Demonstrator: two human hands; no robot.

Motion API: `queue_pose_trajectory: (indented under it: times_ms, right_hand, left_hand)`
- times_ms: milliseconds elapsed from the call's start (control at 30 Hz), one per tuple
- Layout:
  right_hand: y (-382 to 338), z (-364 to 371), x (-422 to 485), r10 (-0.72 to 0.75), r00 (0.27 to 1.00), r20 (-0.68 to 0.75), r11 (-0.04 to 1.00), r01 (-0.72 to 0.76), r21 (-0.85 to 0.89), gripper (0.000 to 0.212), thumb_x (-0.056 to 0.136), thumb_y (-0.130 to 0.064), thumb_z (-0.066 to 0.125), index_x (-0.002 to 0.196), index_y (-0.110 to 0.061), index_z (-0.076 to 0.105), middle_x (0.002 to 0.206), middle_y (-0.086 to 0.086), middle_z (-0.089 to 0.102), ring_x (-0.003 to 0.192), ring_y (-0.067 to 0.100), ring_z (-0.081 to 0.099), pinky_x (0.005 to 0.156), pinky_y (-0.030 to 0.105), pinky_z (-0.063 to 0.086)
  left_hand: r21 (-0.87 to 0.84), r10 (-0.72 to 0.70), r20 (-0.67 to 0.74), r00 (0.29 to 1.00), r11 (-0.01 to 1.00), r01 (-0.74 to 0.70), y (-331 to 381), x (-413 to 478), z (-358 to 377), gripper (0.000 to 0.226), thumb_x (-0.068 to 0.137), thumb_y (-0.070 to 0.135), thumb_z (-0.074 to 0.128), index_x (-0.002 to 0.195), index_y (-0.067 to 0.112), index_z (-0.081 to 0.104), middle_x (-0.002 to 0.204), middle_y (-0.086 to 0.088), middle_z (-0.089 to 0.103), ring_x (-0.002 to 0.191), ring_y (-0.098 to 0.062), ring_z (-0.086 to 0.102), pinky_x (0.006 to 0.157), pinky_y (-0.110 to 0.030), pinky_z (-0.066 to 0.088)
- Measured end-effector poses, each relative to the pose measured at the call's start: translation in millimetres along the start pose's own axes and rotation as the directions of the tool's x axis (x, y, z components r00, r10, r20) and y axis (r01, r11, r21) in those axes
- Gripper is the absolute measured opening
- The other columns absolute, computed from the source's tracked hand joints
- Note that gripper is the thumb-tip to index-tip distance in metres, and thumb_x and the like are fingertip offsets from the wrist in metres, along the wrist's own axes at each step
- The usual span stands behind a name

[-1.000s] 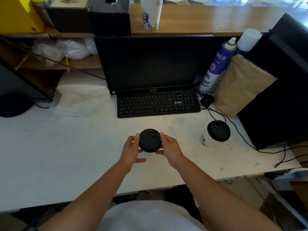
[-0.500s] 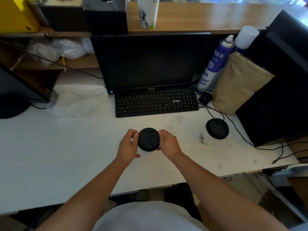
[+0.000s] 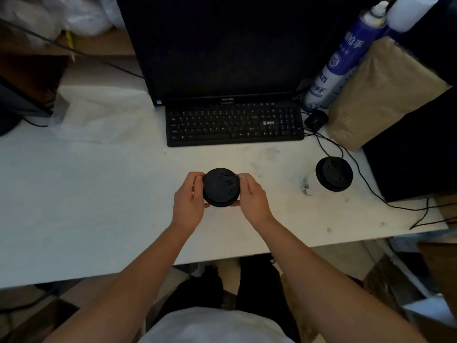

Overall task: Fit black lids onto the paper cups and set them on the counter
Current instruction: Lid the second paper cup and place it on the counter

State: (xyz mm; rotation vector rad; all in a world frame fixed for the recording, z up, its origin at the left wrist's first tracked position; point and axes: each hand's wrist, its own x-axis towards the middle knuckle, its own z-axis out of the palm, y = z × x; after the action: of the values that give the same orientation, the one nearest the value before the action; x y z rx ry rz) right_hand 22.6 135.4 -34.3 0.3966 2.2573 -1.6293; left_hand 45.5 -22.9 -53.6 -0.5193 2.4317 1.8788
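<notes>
Two hands clamp one black lid (image 3: 221, 187): left hand (image 3: 188, 197) and right hand (image 3: 252, 198) grip opposite rims, lid between them, cup hidden beneath.

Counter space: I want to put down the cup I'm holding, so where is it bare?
The widest bare stretch of the counter lies left of the hands, below the white paper sheet. A smaller patch sits between the keyboard and the lidded cup already standing. The right end is crowded with cables, a brown paper bag and a spray can.
</notes>
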Motion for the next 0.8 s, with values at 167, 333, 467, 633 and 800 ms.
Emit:
queue_pose_trajectory:
  times_ms: [167, 333, 467, 633, 800]
  right_hand:
    - [31, 2, -1, 0.198, 0.963, 0.181, 0.918, -0.247, 0.309, 0.028, 0.100, 0.000, 0.053, 0.121, -0.012, 0.066, 0.124, 0.007, 0.070, 0.116, 0.023, 0.066, 0.084, 0.033, 0.061]
    - [41, 2, -8, 0.049, 0.965, 0.258, 0.998, -0.035, -0.058, 0.079, 0.078, -0.009, 0.084, 0.147, -0.025, 0.049, 0.140, -0.009, 0.060, 0.127, 0.006, 0.055, 0.103, 0.026, 0.049]
    - [24, -8, -10, 0.017, 0.974, 0.225, 0.991, 0.013, -0.130, 0.085, 0.062, -0.032, 0.095, 0.129, -0.050, 0.046, 0.122, -0.029, 0.061, 0.108, -0.019, 0.057, 0.081, 0.008, 0.051]
    - [4, -27, -8, 0.020, 0.975, 0.221, 0.977, 0.028, -0.213, 0.084, 0.065, -0.018, 0.094, 0.123, -0.047, 0.041, 0.113, -0.027, 0.058, 0.094, -0.024, 0.056, 0.068, 0.004, 0.049]
    - [-23, -48, -2, 0.003, 0.949, 0.316, 0.903, 0.133, -0.408, 0.077, 0.068, -0.014, 0.088, 0.123, -0.044, 0.043, 0.110, -0.024, 0.056, 0.098, -0.002, 0.059, 0.067, 0.007, 0.048]
  left_hand:
    - [-0.301, -0.350, 0.009, 0.937, 0.892, 0.337, -6, -5, 14, 0.045, 0.107, 0.048, 0.030, 0.108, 0.026, 0.069, 0.113, -0.004, 0.069, 0.103, -0.017, 0.066, 0.069, -0.040, 0.064]
    - [-0.361, -0.437, 0.062, 0.898, 0.829, 0.428, -6, -5, 22, 0.044, 0.107, 0.049, 0.032, 0.114, 0.026, 0.069, 0.112, -0.007, 0.071, 0.099, -0.023, 0.069, 0.072, -0.044, 0.063]
    - [-0.256, -0.428, 0.149, 0.891, 0.854, 0.453, -10, -9, 28, 0.035, 0.109, 0.030, 0.037, 0.122, 0.013, 0.065, 0.114, -0.017, 0.072, 0.090, -0.026, 0.071, 0.060, -0.036, 0.062]
    - [0.139, -0.102, 0.106, 0.989, 0.986, 0.087, -19, -16, 25, 0.022, 0.102, 0.019, 0.052, 0.118, 0.011, 0.065, 0.113, -0.015, 0.070, 0.099, -0.031, 0.065, 0.083, -0.039, 0.052]
    - [0.778, -0.155, 0.019, 0.988, 0.623, 0.083, -66, -25, 7, 0.083, 0.088, 0.068, 0.051, 0.157, 0.033, 0.019, 0.167, -0.015, 0.005, 0.150, -0.044, 0.002, 0.120, -0.056, 0.008]
